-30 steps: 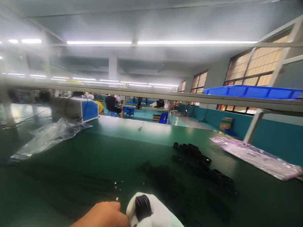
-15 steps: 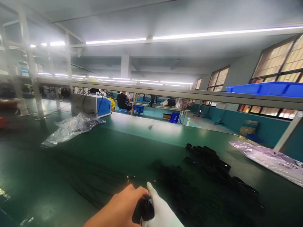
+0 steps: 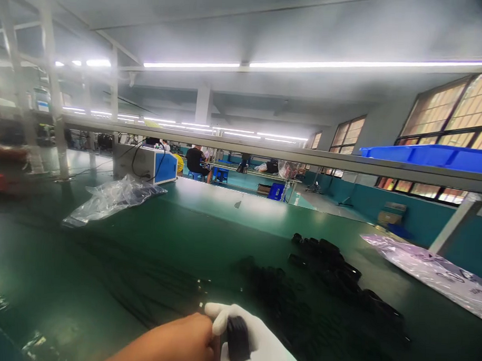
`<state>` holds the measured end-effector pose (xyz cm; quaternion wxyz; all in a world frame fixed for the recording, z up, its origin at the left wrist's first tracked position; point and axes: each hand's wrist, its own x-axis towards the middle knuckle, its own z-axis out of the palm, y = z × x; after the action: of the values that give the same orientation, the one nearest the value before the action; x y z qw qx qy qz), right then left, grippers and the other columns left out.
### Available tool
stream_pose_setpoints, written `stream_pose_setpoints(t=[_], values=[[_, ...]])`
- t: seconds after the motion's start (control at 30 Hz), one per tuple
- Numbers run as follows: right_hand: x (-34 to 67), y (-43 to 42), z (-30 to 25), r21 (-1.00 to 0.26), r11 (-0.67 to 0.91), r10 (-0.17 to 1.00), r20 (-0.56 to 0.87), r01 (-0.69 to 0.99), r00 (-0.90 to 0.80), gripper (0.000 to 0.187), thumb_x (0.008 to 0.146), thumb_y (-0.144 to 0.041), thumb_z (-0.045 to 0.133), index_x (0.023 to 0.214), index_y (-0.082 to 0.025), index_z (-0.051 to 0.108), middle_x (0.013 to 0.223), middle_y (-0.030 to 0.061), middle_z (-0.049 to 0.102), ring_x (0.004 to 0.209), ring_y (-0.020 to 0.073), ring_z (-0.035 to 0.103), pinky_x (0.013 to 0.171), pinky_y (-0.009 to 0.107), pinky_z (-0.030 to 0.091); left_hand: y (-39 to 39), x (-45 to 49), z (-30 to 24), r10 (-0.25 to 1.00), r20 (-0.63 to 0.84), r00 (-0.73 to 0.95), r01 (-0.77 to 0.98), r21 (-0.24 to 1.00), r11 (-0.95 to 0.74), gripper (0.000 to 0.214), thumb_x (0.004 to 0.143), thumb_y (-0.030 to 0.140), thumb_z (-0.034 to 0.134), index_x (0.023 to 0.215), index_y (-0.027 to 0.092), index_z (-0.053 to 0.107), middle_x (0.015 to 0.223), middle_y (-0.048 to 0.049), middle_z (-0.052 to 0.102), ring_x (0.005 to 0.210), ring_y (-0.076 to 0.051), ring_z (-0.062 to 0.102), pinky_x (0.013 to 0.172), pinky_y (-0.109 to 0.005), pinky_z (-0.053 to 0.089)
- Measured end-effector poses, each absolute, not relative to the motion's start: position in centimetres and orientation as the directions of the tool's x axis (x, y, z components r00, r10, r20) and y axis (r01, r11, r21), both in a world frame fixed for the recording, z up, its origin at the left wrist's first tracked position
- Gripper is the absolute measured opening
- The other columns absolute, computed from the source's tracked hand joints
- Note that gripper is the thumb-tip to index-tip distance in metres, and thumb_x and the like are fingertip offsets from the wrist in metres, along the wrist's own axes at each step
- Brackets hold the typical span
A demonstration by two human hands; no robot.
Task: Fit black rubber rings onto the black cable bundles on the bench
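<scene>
At the bottom middle my right hand (image 3: 255, 339), in a white glove, is closed around a black bundle (image 3: 238, 339) that looks like coiled cable. Its gloved thumb and forefinger reach left over my bare left hand (image 3: 194, 334). That left hand is curled into a fist against the bundle's left side, and its fingertips are hidden, so what they grip cannot be made out. Long dark cables (image 3: 134, 282) lie spread on the green table to the left. Small shiny ends (image 3: 201, 304) show just beyond my hands.
Dark coiled bundles (image 3: 277, 287) and more black coils (image 3: 346, 279) lie on the right. A clear plastic bag (image 3: 114, 194) sits before a blue-and-grey machine (image 3: 154, 164). Plastic film (image 3: 431, 266) lies at far right, under a shelf bearing a blue tray (image 3: 427, 156). A person sits farther back.
My left hand has turned and closed from a raised, arched grip into a low fist. The right thumb and forefinger have swung left over it, exposing more of the black bundle. The view tilted slightly.
</scene>
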<state>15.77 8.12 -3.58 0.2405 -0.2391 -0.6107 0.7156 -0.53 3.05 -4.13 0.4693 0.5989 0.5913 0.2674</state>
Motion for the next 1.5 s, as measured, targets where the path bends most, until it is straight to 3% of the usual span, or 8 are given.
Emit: stream_pose_setpoints(t=[0.13,0.33,0.53,0.77,0.9,1.03,1.23,1.5], values=[[15.8,7.7,-4.0,-0.946,-0.265,0.615,-0.016,-0.188,-0.788,0.051,0.049,-0.044,0.082,0.087,-0.022,0.057,0.092,0.0061,0.062,0.073,0.0177,0.057,0.068,0.031,0.045,2.6,-0.1,-2.2,0.938,-0.326,0.116,0.248,0.924,0.291,0.012,0.065,0.028,0.055,0.059,0.018,0.057,0.052,-0.0009,0.061,0.038,-0.012,0.049,0.040,-0.024,0.039],[16.3,8.3,-4.6,-0.866,-0.436,0.432,0.038,-0.245,-0.901,0.067,0.047,-0.035,0.082,0.106,-0.022,0.054,0.052,-0.0040,0.054,0.045,0.0101,0.044,0.047,0.021,0.031,3.1,-0.4,-0.3,0.993,-0.117,0.009,-0.185,0.976,0.116,0.025,0.060,0.026,0.062,0.080,0.013,0.061,0.071,-0.0029,0.064,0.061,-0.015,0.059,0.060,-0.029,0.049],[16.6,8.8,-5.1,-0.891,-0.422,0.399,-0.018,-0.166,-0.917,0.066,0.061,-0.026,0.073,0.121,-0.010,0.051,0.060,0.0014,0.060,0.049,0.0093,0.048,0.047,0.019,0.031,2.4,0.3,-0.3,0.979,0.197,-0.058,0.318,0.933,-0.169,0.039,0.070,0.016,0.055,0.106,0.025,0.066,0.109,-0.0022,0.064,0.103,-0.021,0.055,0.090,-0.031,0.042],[15.6,8.8,-6.6,-0.741,-0.630,0.387,-0.040,-0.232,-0.921,0.072,0.079,-0.074,0.044,0.110,-0.011,0.058,0.093,0.0112,0.065,0.059,0.0124,0.064,0.049,0.019,0.043,3.5,0.1,-2.1,0.974,0.191,-0.120,0.518,0.849,-0.103,0.033,0.068,0.010,0.047,0.090,0.021,0.069,0.078,0.0008,0.065,0.071,-0.016,0.056,0.065,-0.026,0.041],[15.1,8.9,-7.1,-0.718,-0.662,0.427,-0.124,-0.215,-0.896,0.044,0.088,-0.053,0.051,0.103,-0.012,0.057,0.086,0.0092,0.065,0.057,0.0118,0.065,0.052,0.019,0.046,3.6,-1.3,-2.4,0.998,0.035,-0.061,0.328,0.945,-0.013,0.032,0.066,0.017,0.057,0.096,0.018,0.068,0.077,0.0008,0.061,0.068,-0.015,0.055,0.060,-0.025,0.041],[15.0,8.5,-6.4,-0.678,-0.727,0.354,-0.232,-0.110,-0.906,0.062,0.089,-0.063,0.037,0.098,-0.006,0.058,0.077,0.0117,0.064,0.052,0.0116,0.062,0.049,0.019,0.047,3.7,-1.9,-2.2,0.994,-0.103,0.043,-0.006,0.995,0.103,0.036,0.065,0.028,0.063,0.098,0.012,0.066,0.066,0.0022,0.057,0.053,-0.010,0.050,0.049,-0.023,0.041],[15.0,8.3,-4.6,-0.968,-0.251,0.569,-0.128,-0.024,-0.812,0.052,0.062,-0.014,0.069,0.112,-0.019,0.052,0.099,0.0042,0.056,0.083,0.0176,0.059,0.064,0.029,0.053,4.6,-0.3,-3.0,0.981,-0.138,-0.134,0.001,0.990,0.139,0.028,0.061,0.030,0.066,0.081,0.011,0.062,0.053,0.0042,0.055,0.046,-0.010,0.050,0.042,-0.021,0.040],[15.3,8.2,-4.8,-0.937,-0.344,0.534,-0.139,-0.064,-0.834,0.046,0.063,-0.027,0.074,0.101,-0.015,0.052,0.100,0.0068,0.055,0.086,0.0186,0.055,0.067,0.035,0.053,4.6,0.4,-4.4,0.973,-0.124,-0.196,0.004,0.992,0.128,0.026,0.063,0.035,0.062,0.079,0.015,0.054,0.052,0.0050,0.055,0.043,-0.011,0.051,0.039,-0.022,0.041]])
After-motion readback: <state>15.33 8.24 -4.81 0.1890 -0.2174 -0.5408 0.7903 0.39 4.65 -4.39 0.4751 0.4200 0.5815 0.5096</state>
